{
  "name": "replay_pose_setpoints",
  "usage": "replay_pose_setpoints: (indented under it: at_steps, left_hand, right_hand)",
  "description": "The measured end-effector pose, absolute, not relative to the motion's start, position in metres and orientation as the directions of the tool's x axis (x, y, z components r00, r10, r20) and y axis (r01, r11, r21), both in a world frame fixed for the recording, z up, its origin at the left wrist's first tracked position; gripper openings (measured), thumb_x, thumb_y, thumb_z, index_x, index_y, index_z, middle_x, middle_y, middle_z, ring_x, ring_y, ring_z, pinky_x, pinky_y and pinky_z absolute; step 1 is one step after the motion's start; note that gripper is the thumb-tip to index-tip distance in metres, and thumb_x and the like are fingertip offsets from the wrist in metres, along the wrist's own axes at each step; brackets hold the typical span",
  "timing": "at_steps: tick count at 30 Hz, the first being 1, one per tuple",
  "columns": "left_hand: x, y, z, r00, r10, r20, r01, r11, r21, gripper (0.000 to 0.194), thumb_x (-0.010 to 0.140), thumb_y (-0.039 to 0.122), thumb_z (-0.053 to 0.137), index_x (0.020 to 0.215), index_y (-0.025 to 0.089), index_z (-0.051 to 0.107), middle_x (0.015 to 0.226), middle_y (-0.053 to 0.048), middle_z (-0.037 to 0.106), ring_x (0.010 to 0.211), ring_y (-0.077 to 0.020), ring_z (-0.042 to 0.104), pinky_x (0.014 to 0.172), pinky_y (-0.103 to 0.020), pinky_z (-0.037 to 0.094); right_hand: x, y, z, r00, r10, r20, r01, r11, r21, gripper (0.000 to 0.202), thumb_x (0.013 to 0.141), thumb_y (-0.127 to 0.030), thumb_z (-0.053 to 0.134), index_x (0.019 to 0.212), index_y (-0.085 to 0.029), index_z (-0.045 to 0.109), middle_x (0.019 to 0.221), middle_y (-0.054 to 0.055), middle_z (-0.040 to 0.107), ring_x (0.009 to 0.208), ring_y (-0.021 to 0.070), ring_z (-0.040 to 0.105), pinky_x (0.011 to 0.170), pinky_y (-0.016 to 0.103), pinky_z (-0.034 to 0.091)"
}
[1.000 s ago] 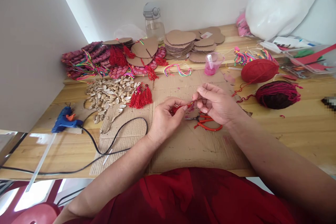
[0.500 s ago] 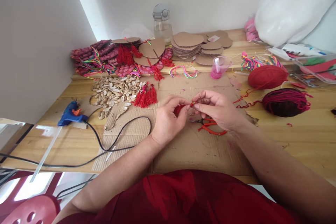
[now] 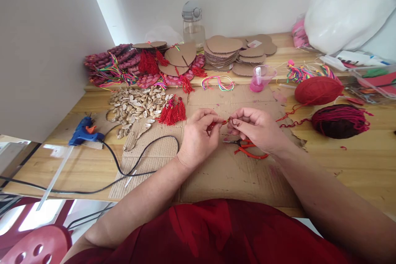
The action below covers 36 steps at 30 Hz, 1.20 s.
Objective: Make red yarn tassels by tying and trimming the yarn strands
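Note:
My left hand (image 3: 196, 138) is closed around a small red tassel (image 3: 213, 125), mostly hidden in the fingers. Its top end pokes out between thumb and forefinger. My right hand (image 3: 256, 128) pinches that same end with thumb and forefinger, fingertips almost touching the left ones. Both hands hover just above a flat cardboard sheet (image 3: 235, 173) on the wooden table (image 3: 355, 161). Red-handled scissors (image 3: 250, 152) lie on the cardboard, partly under my right hand.
Finished red tassels (image 3: 171, 113) and a heap of pale shells (image 3: 133, 107) lie left of the hands. A blue glue gun (image 3: 85, 132) with black cord (image 3: 136, 163) sits far left. Red yarn ball (image 3: 318, 90), dark yarn ball (image 3: 338, 120), pink cup (image 3: 259, 78), cardboard hearts (image 3: 222, 49), bottle (image 3: 193, 22) stand behind.
My hands have drawn closer together, the right fingers closing onto the tassel's end. The view has shifted slightly to the left.

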<state>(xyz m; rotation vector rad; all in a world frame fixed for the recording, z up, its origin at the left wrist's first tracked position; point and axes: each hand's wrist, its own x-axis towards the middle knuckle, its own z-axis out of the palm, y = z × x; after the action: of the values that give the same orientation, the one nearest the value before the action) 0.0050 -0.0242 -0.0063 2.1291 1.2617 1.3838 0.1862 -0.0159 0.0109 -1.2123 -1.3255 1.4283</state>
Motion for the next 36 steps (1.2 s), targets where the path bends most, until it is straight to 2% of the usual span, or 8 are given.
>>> replay_pose_setpoints:
  at_steps: [5,10,15,18,21,25,28,36]
  left_hand:
    - [0.004,-0.025,-0.007,0.178,0.816,0.550,0.509,-0.554,0.659,0.014,0.086,0.011,0.064,0.093,0.019,0.073,0.093,-0.006,0.070,0.082,-0.0148,0.066,0.071,-0.026,0.054]
    - [0.003,-0.026,-0.003,0.217,0.820,0.530,0.570,-0.547,0.613,0.008,0.087,0.013,0.063,0.089,0.018,0.070,0.087,-0.004,0.070,0.078,-0.0150,0.064,0.071,-0.028,0.052]
    - [0.001,-0.027,0.001,0.233,0.784,0.575,0.663,-0.561,0.496,0.006,0.084,0.012,0.066,0.087,0.018,0.067,0.095,-0.007,0.069,0.092,-0.0209,0.062,0.084,-0.037,0.053]
    - [0.002,-0.027,0.001,0.156,0.815,0.558,0.579,-0.533,0.617,0.004,0.084,0.014,0.066,0.085,0.018,0.068,0.105,-0.008,0.066,0.096,-0.0203,0.063,0.071,-0.030,0.056]
    - [0.006,-0.025,-0.001,0.089,0.913,0.399,0.293,-0.407,0.865,0.002,0.086,0.019,0.065,0.085,0.017,0.065,0.110,-0.009,0.064,0.094,-0.0180,0.065,0.052,-0.020,0.052]
    - [0.011,-0.023,-0.004,0.147,0.977,0.152,-0.054,-0.146,0.988,0.011,0.088,0.024,0.064,0.085,0.016,0.058,0.090,-0.004,0.065,0.075,-0.0120,0.067,0.063,-0.023,0.060]
    - [0.012,-0.022,-0.004,0.122,0.982,0.141,-0.070,-0.134,0.989,0.012,0.088,0.024,0.063,0.083,0.016,0.055,0.074,0.001,0.062,0.065,-0.0090,0.064,0.064,-0.022,0.058]
    - [0.009,-0.019,-0.007,0.040,0.951,0.306,0.055,-0.307,0.950,0.007,0.089,0.023,0.063,0.087,0.017,0.060,0.075,0.001,0.063,0.062,-0.0077,0.058,0.059,-0.020,0.050]
  right_hand:
    - [0.184,-0.019,0.014,-0.255,0.962,-0.098,0.041,-0.091,-0.995,0.025,0.073,-0.030,0.078,0.089,-0.017,0.065,0.077,0.003,0.069,0.063,0.0126,0.062,0.051,0.022,0.049]
    - [0.185,-0.017,0.005,-0.220,0.974,-0.053,0.113,-0.028,-0.993,0.021,0.079,-0.035,0.072,0.087,-0.017,0.064,0.076,0.004,0.070,0.061,0.0138,0.064,0.047,0.022,0.046]
    - [0.185,-0.018,-0.002,-0.133,0.982,0.133,0.387,0.174,-0.905,0.008,0.086,-0.024,0.063,0.090,-0.018,0.066,0.076,0.004,0.072,0.064,0.0150,0.066,0.059,0.027,0.050]
    - [0.183,-0.021,-0.001,-0.127,0.967,0.220,0.503,0.254,-0.826,0.008,0.087,-0.021,0.060,0.092,-0.019,0.067,0.078,0.004,0.073,0.065,0.0147,0.066,0.059,0.027,0.049]
    - [0.182,-0.022,0.001,-0.186,0.969,0.161,0.383,0.223,-0.896,0.010,0.088,-0.025,0.062,0.092,-0.019,0.068,0.083,0.005,0.074,0.069,0.0157,0.067,0.061,0.027,0.052]
    - [0.180,-0.022,0.001,-0.268,0.963,0.032,0.132,0.069,-0.989,0.013,0.085,-0.031,0.067,0.091,-0.019,0.067,0.086,0.005,0.073,0.076,0.0168,0.068,0.065,0.028,0.057]
    - [0.178,-0.023,0.002,-0.288,0.957,-0.024,0.073,-0.003,-0.997,0.016,0.082,-0.032,0.070,0.091,-0.019,0.068,0.087,0.005,0.072,0.079,0.0171,0.067,0.068,0.030,0.059]
    - [0.183,-0.024,0.022,-0.289,0.954,-0.081,0.066,-0.064,-0.996,0.020,0.079,-0.023,0.070,0.098,-0.022,0.076,0.098,0.006,0.074,0.086,0.0192,0.068,0.060,0.027,0.056]
